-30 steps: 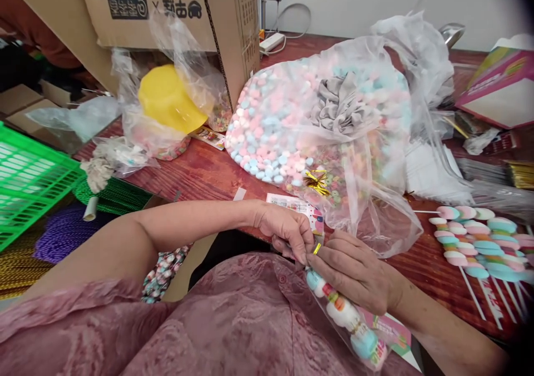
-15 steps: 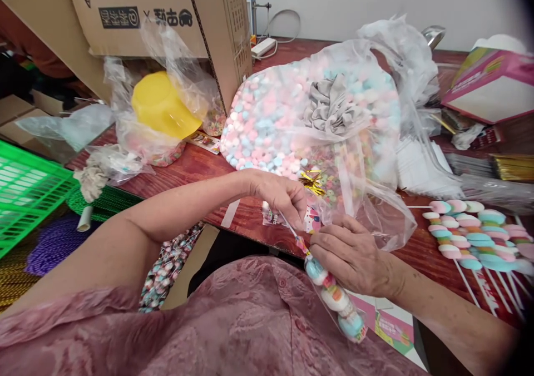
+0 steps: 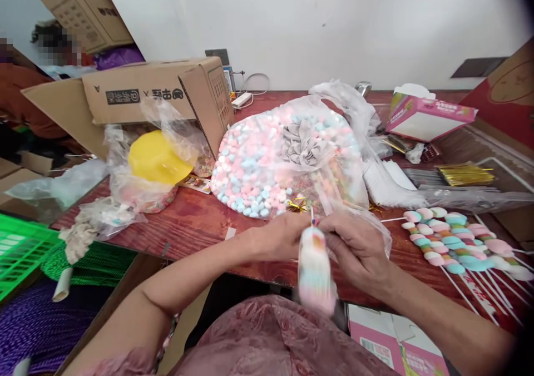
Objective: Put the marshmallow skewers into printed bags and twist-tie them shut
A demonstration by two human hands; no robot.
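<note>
Candy skewer (image 3: 315,267) — blurred, pastel pink, blue, white — hanging stick-up

Pastel pink-blue-white candy skewer (image 3: 315,267), yellow bowl (image 3: 156,159)

Bright, even daylight fills the room, with soft shadows. The candy skewer (image 3: 315,267) between the hands is smeared by motion blur. Wide-angle distortion bends the edges; the right corners darken. Plastic bags (image 3: 292,153) show mild glare.
</note>
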